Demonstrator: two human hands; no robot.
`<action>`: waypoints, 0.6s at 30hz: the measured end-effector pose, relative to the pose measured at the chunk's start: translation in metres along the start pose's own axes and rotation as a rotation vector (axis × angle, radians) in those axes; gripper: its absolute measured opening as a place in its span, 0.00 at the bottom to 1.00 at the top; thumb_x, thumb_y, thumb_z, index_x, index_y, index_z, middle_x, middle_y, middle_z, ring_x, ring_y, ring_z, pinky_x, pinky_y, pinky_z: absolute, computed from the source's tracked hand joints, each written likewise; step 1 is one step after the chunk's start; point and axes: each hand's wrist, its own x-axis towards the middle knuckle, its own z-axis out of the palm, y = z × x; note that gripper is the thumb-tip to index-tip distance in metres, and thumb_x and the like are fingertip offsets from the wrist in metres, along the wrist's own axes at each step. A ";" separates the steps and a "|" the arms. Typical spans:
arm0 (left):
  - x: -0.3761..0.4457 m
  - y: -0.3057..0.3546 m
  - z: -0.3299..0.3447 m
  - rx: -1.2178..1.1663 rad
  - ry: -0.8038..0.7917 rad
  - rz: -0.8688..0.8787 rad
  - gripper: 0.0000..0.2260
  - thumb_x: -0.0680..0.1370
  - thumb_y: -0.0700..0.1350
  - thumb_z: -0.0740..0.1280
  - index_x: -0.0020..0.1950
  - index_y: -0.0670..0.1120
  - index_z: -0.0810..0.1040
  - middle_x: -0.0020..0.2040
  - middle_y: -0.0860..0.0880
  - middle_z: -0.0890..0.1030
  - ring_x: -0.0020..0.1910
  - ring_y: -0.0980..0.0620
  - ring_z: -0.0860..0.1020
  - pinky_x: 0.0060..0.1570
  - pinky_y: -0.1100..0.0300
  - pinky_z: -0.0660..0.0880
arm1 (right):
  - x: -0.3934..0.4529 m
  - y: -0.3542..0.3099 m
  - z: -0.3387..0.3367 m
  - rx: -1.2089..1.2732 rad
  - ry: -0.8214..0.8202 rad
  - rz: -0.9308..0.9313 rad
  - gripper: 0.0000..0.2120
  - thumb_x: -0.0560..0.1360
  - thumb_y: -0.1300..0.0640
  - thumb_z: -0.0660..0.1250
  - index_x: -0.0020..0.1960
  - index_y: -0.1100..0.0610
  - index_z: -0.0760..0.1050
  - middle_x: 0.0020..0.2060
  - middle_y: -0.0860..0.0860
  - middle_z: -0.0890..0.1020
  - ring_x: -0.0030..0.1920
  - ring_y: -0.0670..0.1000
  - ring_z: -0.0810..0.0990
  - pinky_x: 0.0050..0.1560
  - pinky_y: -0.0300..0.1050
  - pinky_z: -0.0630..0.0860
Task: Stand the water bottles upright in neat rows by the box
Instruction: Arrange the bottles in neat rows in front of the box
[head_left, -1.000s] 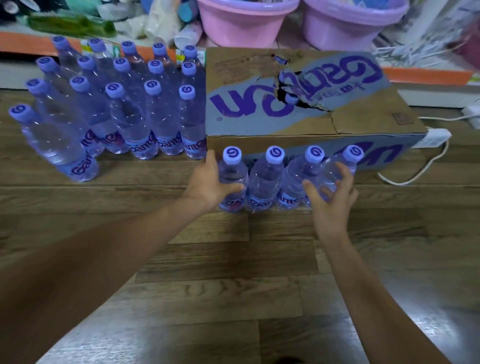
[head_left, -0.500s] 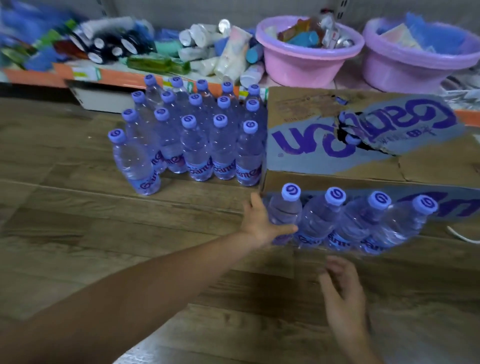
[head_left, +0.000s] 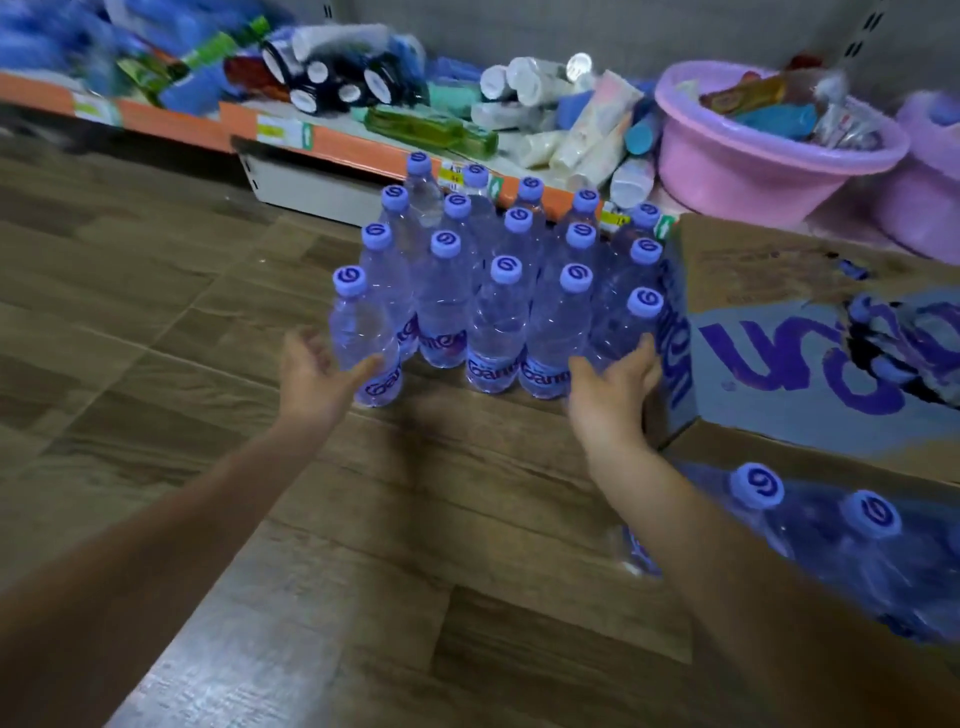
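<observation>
Both hands are out at the big block of upright water bottles (head_left: 498, 291) standing on the wood floor (head_left: 208, 415), just left of the cardboard box (head_left: 810, 332).

Left hand (head_left: 317, 379): grip spread, fingers relaxed, thumb at the lower side of the front-left bottle (head_left: 363, 338). That btl sits fwd and a bit outside the others, so the hand looks placed to nudge it back in line; contact seems light, not a clasp.

Right hand (head_left: 613, 395): grip also spread, palm turned inward, fingers against the low part of the front-right bottle (head_left: 618, 332), which stands betw. this hand and the box wall. Holds nothing.

W/ one hand on each flank, the likely aim is to squeeze the front row together and square it to the box, hence flat open palms, not grabs. Bottles are light and top-heavy, so low contact makes sense: less tipping.

Near the right forearm, a second row of bottles (head_left: 831, 545) stands along the box front, blurred. Beyond the block, a shelf (head_left: 332, 140) w/ mixed goods and a pink basin (head_left: 748, 161).
</observation>
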 end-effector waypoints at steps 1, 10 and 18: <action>0.008 0.003 0.002 0.044 0.022 0.038 0.33 0.67 0.41 0.76 0.65 0.36 0.63 0.61 0.39 0.68 0.57 0.46 0.71 0.54 0.61 0.72 | 0.012 -0.002 0.005 -0.032 0.063 0.049 0.36 0.77 0.59 0.61 0.76 0.58 0.41 0.76 0.56 0.48 0.75 0.56 0.55 0.69 0.45 0.59; 0.023 0.002 0.029 0.009 0.075 0.019 0.32 0.64 0.46 0.78 0.60 0.39 0.66 0.62 0.40 0.71 0.60 0.46 0.72 0.55 0.59 0.68 | 0.064 -0.006 0.016 -0.167 0.231 0.151 0.36 0.72 0.52 0.70 0.71 0.62 0.53 0.72 0.60 0.59 0.71 0.62 0.61 0.68 0.55 0.63; 0.006 -0.024 -0.003 -0.007 -0.100 0.121 0.29 0.62 0.46 0.79 0.56 0.49 0.67 0.54 0.49 0.77 0.52 0.50 0.77 0.53 0.53 0.75 | 0.046 0.011 0.003 -0.375 0.186 -0.033 0.26 0.75 0.57 0.66 0.64 0.64 0.56 0.66 0.63 0.69 0.63 0.63 0.72 0.59 0.54 0.71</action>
